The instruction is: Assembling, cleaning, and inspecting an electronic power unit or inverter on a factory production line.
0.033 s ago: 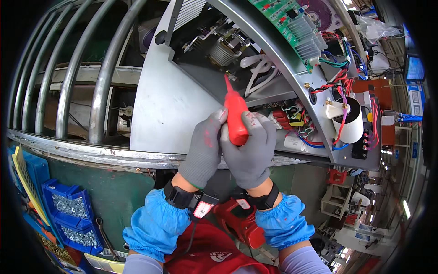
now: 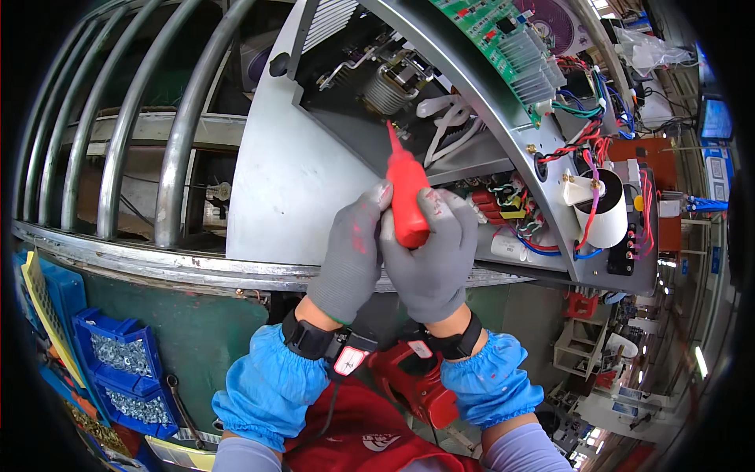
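A red squeeze bottle (image 2: 407,200) with a thin pointed nozzle is between my gloved hands, tilted with its tip away from me. My right hand (image 2: 432,248) wraps round its body, thumb on top. From the other side my left hand (image 2: 348,252) presses against it with the thumb; its other fingers are curled and partly hidden. The nozzle tip reaches a small brass-coloured terminal (image 2: 397,130) inside an open metal cabinet (image 2: 291,177); whether they touch I cannot tell. Beyond the tip sits a ribbed coil part (image 2: 389,90), with white cables (image 2: 452,118) to its right.
Metal roller bars (image 2: 181,126) run along the left. At the right are a green circuit board (image 2: 487,39), a white cylinder (image 2: 602,216) and red and blue wires. Blue bins (image 2: 118,354) of small metal hardware and a wrench (image 2: 182,405) lie lower left.
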The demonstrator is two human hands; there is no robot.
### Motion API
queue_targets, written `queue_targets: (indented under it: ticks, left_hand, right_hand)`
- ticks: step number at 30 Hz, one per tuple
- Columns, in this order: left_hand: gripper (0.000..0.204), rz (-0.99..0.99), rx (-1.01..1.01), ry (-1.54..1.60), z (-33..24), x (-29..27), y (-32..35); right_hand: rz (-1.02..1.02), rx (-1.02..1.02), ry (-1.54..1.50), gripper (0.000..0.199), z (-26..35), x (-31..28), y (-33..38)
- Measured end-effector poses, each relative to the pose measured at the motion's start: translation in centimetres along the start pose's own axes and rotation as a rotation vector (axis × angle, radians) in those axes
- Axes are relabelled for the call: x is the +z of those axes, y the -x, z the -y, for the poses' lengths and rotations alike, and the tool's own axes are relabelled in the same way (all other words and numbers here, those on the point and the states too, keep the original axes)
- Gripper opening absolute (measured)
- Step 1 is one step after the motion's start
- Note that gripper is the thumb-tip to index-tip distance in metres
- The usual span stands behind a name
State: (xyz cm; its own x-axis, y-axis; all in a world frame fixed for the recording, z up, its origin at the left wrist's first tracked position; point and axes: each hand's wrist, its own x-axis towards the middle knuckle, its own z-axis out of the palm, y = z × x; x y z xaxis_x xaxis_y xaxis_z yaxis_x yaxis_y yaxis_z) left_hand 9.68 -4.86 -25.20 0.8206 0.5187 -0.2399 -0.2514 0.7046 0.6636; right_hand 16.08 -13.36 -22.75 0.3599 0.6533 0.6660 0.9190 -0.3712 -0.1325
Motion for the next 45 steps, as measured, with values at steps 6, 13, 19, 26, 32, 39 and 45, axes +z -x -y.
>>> queue_targets:
  ticks: [6,13,19,26,32,39,45]
  left_hand:
    - [0.048,0.084,0.777,-0.840,-2.3,-2.2,-3.8]
    - [0.038,0.020,0.224,0.124,-3.4,-1.1,-6.1]
    - [0.039,-0.063,0.122,0.157,-3.6,-1.0,-6.4]
    - [0.034,-0.105,0.095,0.134,-2.4,-2.5,-4.0]
    - [0.042,-0.083,0.260,-0.235,-1.7,-4.9,-3.7]
    - [0.046,-0.087,0.438,-0.597,-1.6,-6.1,-4.8]
    - [0.040,-0.157,0.140,0.069,-2.7,-5.1,-5.2]
  right_hand:
    - [-0.101,-0.099,-0.029,0.052,-1.0,4.3,-4.4]
    - [-0.153,-0.081,0.030,0.054,-0.9,6.6,-5.8]
    - [-0.120,-0.078,0.018,0.054,-1.1,6.8,-5.9]
    - [-0.019,-0.120,-0.068,0.048,-0.1,5.7,-5.0]
    - [-0.006,-0.098,-0.065,0.048,1.1,7.4,-4.1]
    - [0.002,-0.101,-0.069,0.049,0.8,8.8,-4.5]
    - [0.033,-0.100,-0.087,0.049,1.1,9.2,-4.8]
